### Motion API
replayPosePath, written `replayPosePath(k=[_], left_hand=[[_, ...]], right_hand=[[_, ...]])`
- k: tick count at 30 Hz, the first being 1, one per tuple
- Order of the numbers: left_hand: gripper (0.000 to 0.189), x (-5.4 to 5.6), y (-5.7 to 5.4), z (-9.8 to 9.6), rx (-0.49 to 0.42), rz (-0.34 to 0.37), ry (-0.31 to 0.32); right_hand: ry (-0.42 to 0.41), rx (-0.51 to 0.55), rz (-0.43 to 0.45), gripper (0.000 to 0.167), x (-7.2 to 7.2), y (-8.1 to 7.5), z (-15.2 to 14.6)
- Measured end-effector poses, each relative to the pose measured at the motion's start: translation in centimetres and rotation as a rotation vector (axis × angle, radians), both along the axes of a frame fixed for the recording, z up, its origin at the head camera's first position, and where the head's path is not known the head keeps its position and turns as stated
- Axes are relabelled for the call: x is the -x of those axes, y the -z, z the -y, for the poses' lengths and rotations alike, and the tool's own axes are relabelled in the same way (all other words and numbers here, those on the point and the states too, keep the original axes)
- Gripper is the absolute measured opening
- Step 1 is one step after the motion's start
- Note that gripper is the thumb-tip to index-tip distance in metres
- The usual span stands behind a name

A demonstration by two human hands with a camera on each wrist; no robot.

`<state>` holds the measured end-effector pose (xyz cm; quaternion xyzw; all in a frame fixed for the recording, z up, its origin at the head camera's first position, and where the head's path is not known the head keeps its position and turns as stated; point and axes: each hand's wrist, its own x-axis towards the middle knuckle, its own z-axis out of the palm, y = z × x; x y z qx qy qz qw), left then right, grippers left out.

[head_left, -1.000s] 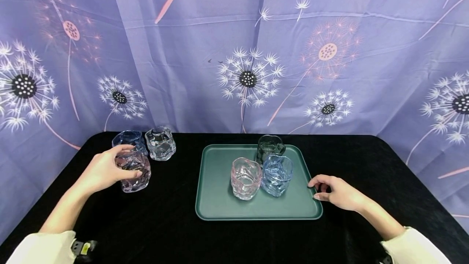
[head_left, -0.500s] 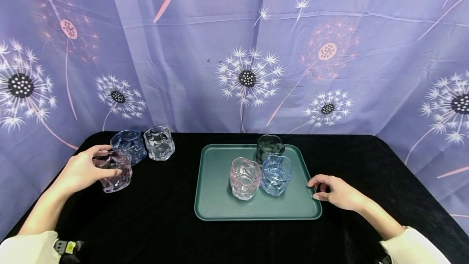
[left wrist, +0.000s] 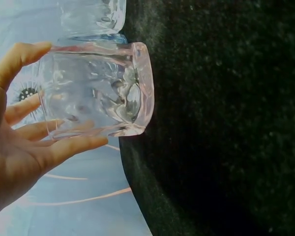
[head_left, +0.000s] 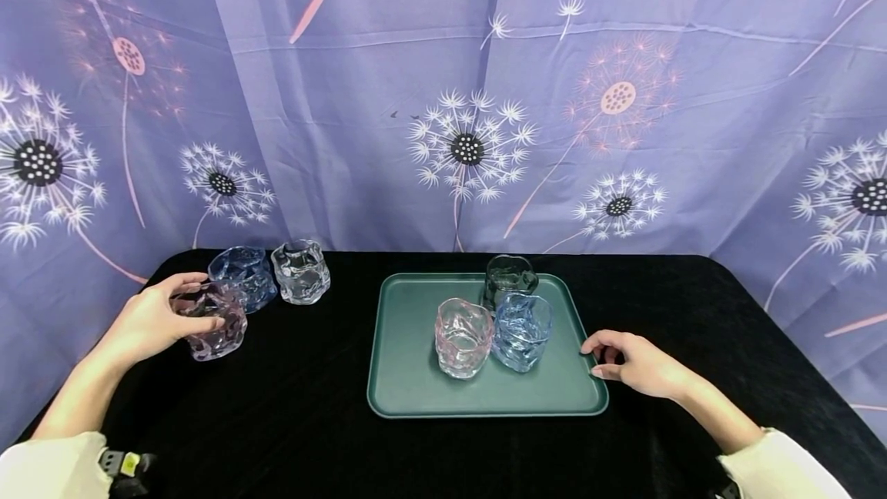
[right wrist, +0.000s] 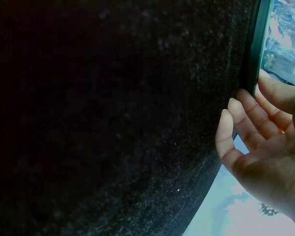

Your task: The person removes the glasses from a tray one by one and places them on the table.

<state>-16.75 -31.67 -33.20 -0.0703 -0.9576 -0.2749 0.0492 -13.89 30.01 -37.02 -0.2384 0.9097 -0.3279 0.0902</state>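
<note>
My left hand (head_left: 148,322) grips a pink drinking glass (head_left: 220,329) at the left of the table, thumb on one side and fingers on the other. In the left wrist view the glass (left wrist: 96,93) has its base at the black cloth. Just behind it stand a blue glass (head_left: 249,279) and a clear glass (head_left: 302,274). At the right rim of the green tray (head_left: 409,399), my right hand (head_left: 640,364) holds the edge between thumb and fingertips. On that tray are a pink glass (head_left: 463,341), a blue glass (head_left: 523,337) and a dark grey glass (head_left: 509,276).
Black cloth (head_left: 312,406) covers the table, including the stretch between the left glasses and the tray. A purple curtain (head_left: 360,137) with dandelion prints hangs behind the table and along both sides.
My left hand has carried the pink glass leftward, from in front of the blue glass to its near left, with only a slight shift since half a second ago. My right hand stays put.
</note>
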Motion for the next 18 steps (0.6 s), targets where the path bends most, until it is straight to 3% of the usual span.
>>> replayPosePath(k=[5, 18], left_hand=[[0.074, -0.1, 0.13, 0.31, -0.025, 0.045, 0.007], [0.077, -0.63, 0.21, 0.73, -0.067, 0.081, 0.019]], right_hand=[[-0.001, -0.002, -0.008, 0.021, -0.03, 0.01, 0.05], [0.003, -0.008, -0.022, 0.021, -0.14, 0.03, 0.06]])
